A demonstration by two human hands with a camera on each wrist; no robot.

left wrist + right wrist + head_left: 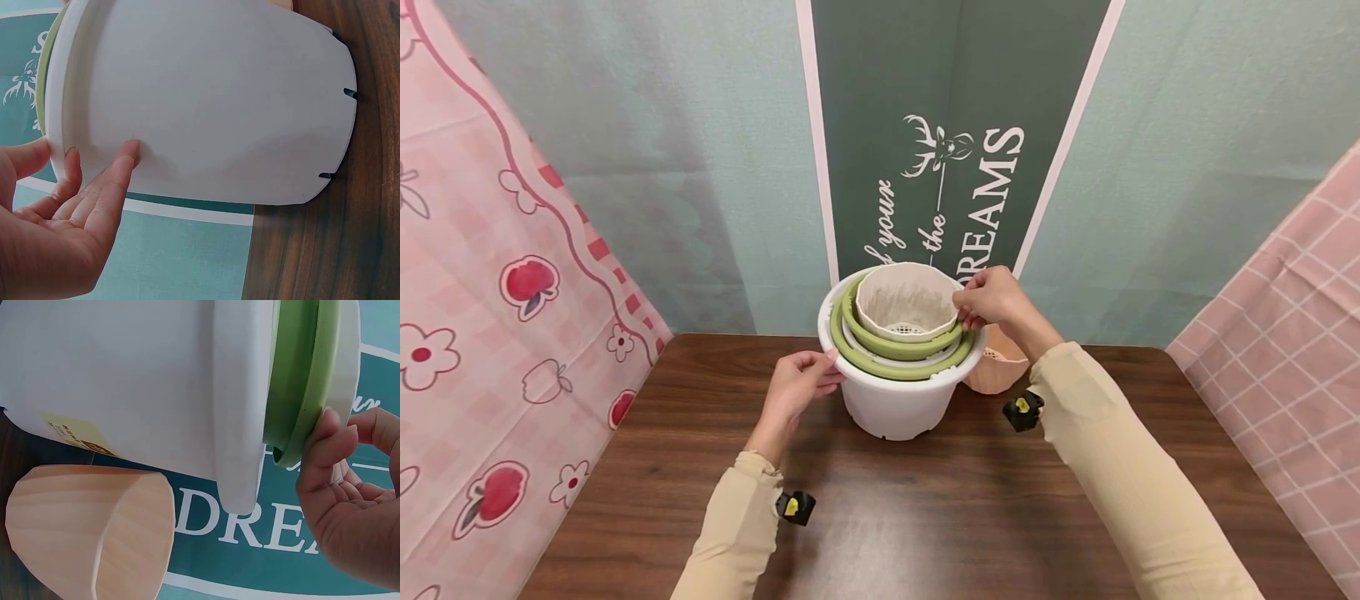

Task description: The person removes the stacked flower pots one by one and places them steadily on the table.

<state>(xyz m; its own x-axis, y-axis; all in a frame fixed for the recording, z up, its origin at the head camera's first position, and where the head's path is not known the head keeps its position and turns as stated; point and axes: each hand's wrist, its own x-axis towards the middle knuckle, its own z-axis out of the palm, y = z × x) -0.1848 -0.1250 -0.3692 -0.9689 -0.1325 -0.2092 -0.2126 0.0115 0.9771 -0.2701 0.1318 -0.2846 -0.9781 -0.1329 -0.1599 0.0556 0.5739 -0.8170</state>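
Note:
A large white plant pot (pixel 895 408) stands upright on the wooden table with smaller pots nested in it. Two green rims (pixel 906 350) show inside, with a white rim between them. Innermost and highest sits a cream pot (pixel 906 300) with a wavy edge and a perforated bottom. My left hand (pixel 797 383) pinches the white pot's rim at its left, thumb over the edge and fingers beneath, against the wall (pixel 200 100). At the right of the stack, my right hand (pixel 996 300) pinches the cream pot's edge, its thumb beside the upper green rim (pixel 319 381).
A peach-coloured pot (pixel 992 375) lies tipped on its side behind the stack at the right, its opening showing in the right wrist view. A green printed curtain (pixel 880 100) hangs directly behind the table (pixel 880 517). Pink cloths hang along both sides.

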